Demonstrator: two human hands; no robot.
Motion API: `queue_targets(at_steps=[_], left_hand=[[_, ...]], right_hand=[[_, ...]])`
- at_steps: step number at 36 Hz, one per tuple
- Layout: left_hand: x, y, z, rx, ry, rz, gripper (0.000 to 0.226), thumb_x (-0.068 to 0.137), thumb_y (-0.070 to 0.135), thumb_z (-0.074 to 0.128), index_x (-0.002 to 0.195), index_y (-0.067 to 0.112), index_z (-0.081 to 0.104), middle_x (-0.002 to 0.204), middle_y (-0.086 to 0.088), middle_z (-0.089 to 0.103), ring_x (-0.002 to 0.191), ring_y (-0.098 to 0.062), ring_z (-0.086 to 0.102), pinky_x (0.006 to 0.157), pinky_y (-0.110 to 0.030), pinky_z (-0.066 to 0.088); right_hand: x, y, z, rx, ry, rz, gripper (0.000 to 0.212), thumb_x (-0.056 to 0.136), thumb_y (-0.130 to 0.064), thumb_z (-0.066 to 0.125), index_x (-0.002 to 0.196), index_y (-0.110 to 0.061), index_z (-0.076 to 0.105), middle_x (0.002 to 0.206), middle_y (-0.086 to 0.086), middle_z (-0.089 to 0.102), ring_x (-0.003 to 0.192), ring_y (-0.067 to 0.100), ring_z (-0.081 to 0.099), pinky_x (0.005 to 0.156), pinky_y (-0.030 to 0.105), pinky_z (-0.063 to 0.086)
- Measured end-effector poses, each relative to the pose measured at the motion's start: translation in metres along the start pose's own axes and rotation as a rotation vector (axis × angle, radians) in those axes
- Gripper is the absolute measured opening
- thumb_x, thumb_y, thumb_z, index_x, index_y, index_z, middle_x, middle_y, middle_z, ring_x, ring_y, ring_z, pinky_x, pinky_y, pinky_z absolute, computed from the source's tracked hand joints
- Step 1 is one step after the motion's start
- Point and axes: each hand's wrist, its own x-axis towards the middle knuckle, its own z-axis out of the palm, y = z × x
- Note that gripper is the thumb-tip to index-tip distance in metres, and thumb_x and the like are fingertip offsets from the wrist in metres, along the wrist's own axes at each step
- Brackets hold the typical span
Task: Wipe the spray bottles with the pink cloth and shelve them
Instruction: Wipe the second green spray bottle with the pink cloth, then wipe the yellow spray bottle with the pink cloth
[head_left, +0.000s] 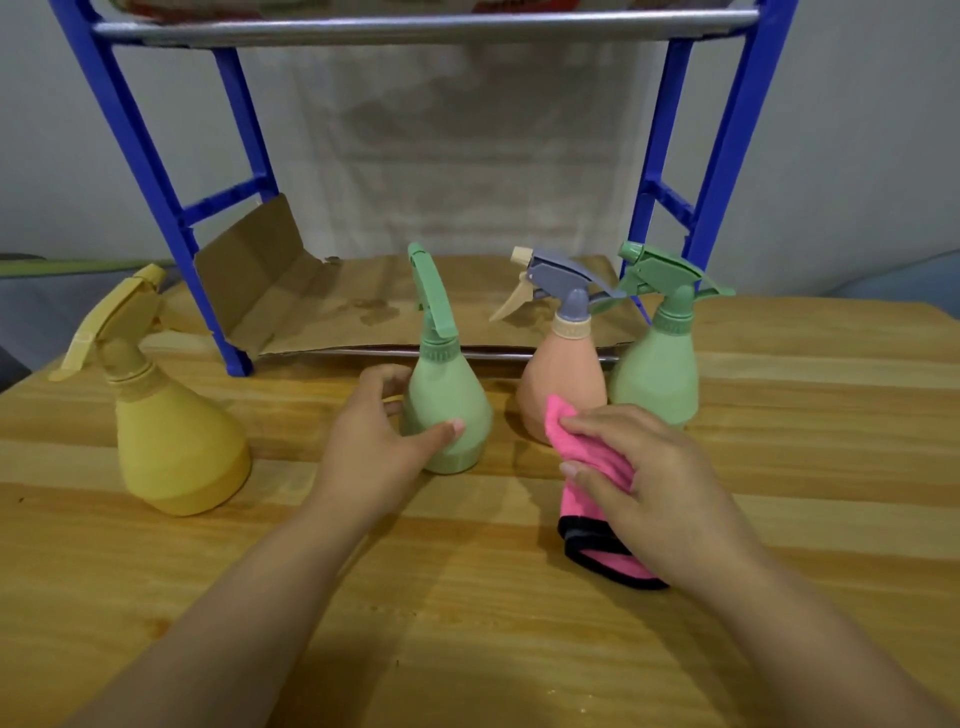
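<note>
Four spray bottles stand on the wooden tabletop (779, 519) toward its far edge, before a blue rack (156, 171): yellow bottle (176, 441), middle green bottle (449, 410), peach bottle (563, 384), right green bottle (657, 374). No labels or writing are legible. Left hand (374, 447) clamps thumb and fingers around the middle green bottle. Right hand (654, 488) clutches the pink cloth (592, 467) beside the peach bottle.

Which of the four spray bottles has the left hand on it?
The middle green spray bottle, second from left; the left hand grips its base. The others stand untouched.
</note>
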Motion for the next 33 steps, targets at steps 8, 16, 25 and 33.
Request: queue_targets(at_steps=[8,16,25,33], left_hand=[[0.020,-0.001,0.006,0.061,0.030,0.020,0.057,0.069,0.034,0.081,0.116,0.025,0.051,0.105,0.015,0.055,0.100,-0.004,0.052,0.083,-0.022,0.041],[0.019,-0.004,-0.004,0.102,-0.030,-0.009,0.060,0.072,0.038,0.077,0.123,0.026,0.047,0.123,0.010,0.055,0.110,-0.012,0.055,0.088,-0.033,0.049],[-0.013,-0.021,-0.052,0.261,0.018,0.001,0.028,0.077,0.039,0.073,0.097,0.030,0.056,0.089,0.015,0.062,0.078,0.002,0.059,0.068,-0.024,0.050],[-0.056,-0.043,-0.095,0.323,0.095,0.023,0.014,0.078,0.034,0.073,0.084,0.031,0.061,0.075,0.016,0.064,0.069,0.003,0.058,0.064,-0.027,0.051]], right_hand=[[0.009,-0.002,-0.003,-0.092,-0.011,-0.025,0.038,0.084,-0.027,0.069,0.121,-0.027,0.062,0.116,-0.017,0.057,0.106,0.010,0.058,0.086,0.039,0.052],[0.012,-0.013,-0.006,-0.162,-0.079,-0.046,0.039,0.085,-0.030,0.066,0.123,-0.029,0.061,0.119,-0.017,0.056,0.105,0.011,0.057,0.083,0.039,0.053],[0.008,-0.032,-0.009,-0.291,-0.286,-0.146,0.041,0.086,-0.034,0.063,0.127,-0.031,0.056,0.122,-0.018,0.054,0.105,0.011,0.057,0.084,0.035,0.051],[0.007,-0.060,0.006,-0.349,-0.401,-0.216,0.043,0.089,-0.041,0.059,0.131,-0.038,0.049,0.127,-0.023,0.047,0.110,0.004,0.048,0.088,0.024,0.044]])
